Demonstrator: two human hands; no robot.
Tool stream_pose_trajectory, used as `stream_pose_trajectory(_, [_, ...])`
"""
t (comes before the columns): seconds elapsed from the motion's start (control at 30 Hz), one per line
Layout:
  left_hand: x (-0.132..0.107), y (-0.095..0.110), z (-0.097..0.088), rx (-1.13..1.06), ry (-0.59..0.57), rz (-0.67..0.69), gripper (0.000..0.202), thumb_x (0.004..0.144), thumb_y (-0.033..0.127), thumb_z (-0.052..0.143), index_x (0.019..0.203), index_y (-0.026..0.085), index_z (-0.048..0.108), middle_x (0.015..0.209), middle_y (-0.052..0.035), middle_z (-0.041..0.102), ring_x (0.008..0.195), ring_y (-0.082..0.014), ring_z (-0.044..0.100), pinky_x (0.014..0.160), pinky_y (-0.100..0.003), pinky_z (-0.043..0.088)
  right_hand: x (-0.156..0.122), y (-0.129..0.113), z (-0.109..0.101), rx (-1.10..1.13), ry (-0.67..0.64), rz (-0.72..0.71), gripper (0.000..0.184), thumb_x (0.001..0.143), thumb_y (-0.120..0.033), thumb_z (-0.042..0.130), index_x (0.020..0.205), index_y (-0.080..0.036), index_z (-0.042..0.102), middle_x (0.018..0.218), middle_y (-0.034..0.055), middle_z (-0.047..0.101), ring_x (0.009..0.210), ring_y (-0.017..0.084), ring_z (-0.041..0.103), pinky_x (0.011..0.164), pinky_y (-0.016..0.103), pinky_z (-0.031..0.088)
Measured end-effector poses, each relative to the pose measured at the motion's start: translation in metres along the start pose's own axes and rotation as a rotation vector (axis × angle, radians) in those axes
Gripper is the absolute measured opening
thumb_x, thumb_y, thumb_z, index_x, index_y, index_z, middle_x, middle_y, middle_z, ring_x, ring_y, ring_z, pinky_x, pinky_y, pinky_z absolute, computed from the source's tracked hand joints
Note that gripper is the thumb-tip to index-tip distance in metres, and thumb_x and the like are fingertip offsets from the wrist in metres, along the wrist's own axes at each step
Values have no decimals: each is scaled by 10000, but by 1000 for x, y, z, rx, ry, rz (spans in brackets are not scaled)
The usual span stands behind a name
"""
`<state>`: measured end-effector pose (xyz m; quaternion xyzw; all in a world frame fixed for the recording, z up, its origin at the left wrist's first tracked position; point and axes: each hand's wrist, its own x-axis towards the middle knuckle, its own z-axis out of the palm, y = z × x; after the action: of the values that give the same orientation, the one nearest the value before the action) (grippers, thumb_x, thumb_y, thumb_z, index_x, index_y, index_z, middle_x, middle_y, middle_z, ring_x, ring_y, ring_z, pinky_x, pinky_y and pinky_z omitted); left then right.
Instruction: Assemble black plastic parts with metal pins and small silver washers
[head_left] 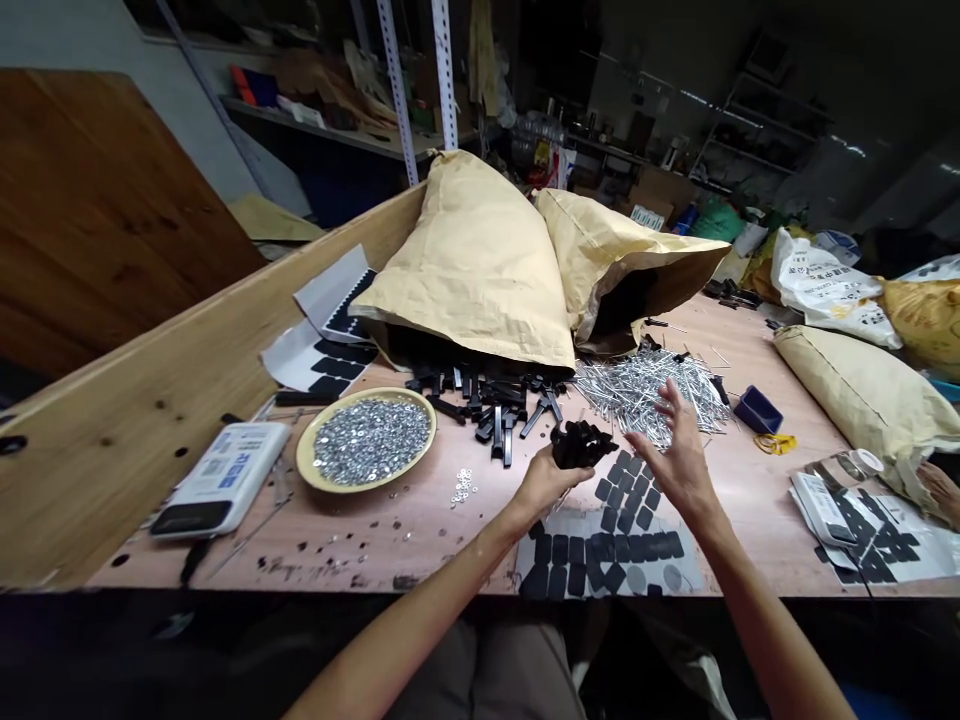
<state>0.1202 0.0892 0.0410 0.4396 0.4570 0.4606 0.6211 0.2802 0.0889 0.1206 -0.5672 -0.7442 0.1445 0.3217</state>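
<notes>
At the near table edge, a pale flat sheet (pixel 534 552) carries rows of matt black rounded-square pads (pixel 577 550); more pads lie loose just beyond it. Above this, the left hand (pixel 546 484) is closed around a cluster of small glossy black plastic parts (pixel 582 443), held clear of the tabletop. Cluster: dark, irregular outline, pieces packed tightly and poking out at the top and right; individual shapes merge, count not readable. Its underside is hidden by the fingers and thumb. The right hand (pixel 684 458) is apart from the left, fingers spread and raised, thumb tip just beside the cluster; contact cannot be told. To the left, a yellow shallow oval bowl (pixel 305 465) holds small silvery washers (pixel 371 440). Farther on, long black plastic parts (pixel 498 425) lie piled, and a heap of thin silvery metal pins (pixel 634 390) is partly covered by the right hand. Behind stand two large tan paper sacks (pixel 480 260), interiors too dark to make out. At the right edge, a co-worker's hand (pixel 939 492) is cut off by the frame.
</notes>
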Motion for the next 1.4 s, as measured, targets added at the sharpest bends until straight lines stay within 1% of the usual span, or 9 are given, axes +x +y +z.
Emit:
stream_pose_trajectory(0.1, [3,0,2,-64,-16,15,312,606,226,721,895,139,639,876,-58,697,843,-213,639,755,-313,496,-22,21,31,460,-202,468,743,716,-636,595,1283,-175,468,1268,191,517,1105,308,549,815,478,506])
stream_pose_trajectory(0.17, [6,-5,8,-35,-31,60,333,665,273,695,960,144,609,879,-57,682,855,-211,632,771,-322,497,-34,27,59,797,-275,602,723,679,-693,578,1174,-167,560,1163,164,608,1073,294,583,813,444,520])
stream_pose_trajectory(0.23, [9,-11,16,50,27,132,297,754,290,620,1013,152,580,904,-60,655,901,-207,616,823,-334,486,-38,25,87,1037,-184,656,687,636,-678,630,1103,-176,598,1079,129,661,1056,283,600,828,418,524])
stream_pose_trajectory(0.33, [17,-16,21,225,169,257,194,810,239,548,981,161,593,967,-75,590,959,-204,578,895,-349,457,-30,18,112,1193,136,683,611,604,-586,711,1069,-202,608,1062,84,681,1081,254,594,888,378,508])
stream_pose_trajectory(0.5, [31,-11,12,277,116,348,228,742,150,613,956,220,653,957,-49,569,1018,-218,529,958,-382,413,-12,19,115,1036,465,629,505,654,-518,680,1034,-191,623,1129,75,659,1100,236,578,962,375,456])
stream_pose_trajectory(0.7, [41,-10,2,-331,-95,-181,372,744,403,655,1019,154,622,883,-70,654,795,-195,614,728,-339,499,-3,31,105,1076,60,563,394,585,-436,759,856,-161,683,823,52,722,880,240,656,812,365,512])
stream_pose_trajectory(1.1, [43,-4,-7,26,-48,174,446,721,466,658,1031,146,645,983,-83,685,1007,-261,593,890,-365,461,2,26,122,909,259,503,418,653,-500,670,924,-183,671,842,53,712,876,226,636,795,355,511])
stream_pose_trajectory(1.27, [29,2,-4,133,9,374,493,762,556,569,1049,162,642,1052,-104,666,1114,-272,542,980,-374,402,-5,26,121,615,228,297,412,728,-522,591,925,-169,674,803,78,701,838,242,641,766,371,518])
stream_pose_trajectory(1.4, [30,9,-7,75,-98,391,513,761,523,588,1135,171,609,1143,-105,640,1175,-266,508,1033,-376,355,-6,25,126,539,355,211,413,790,-486,531,1041,-179,647,910,96,694,958,243,622,848,383,490])
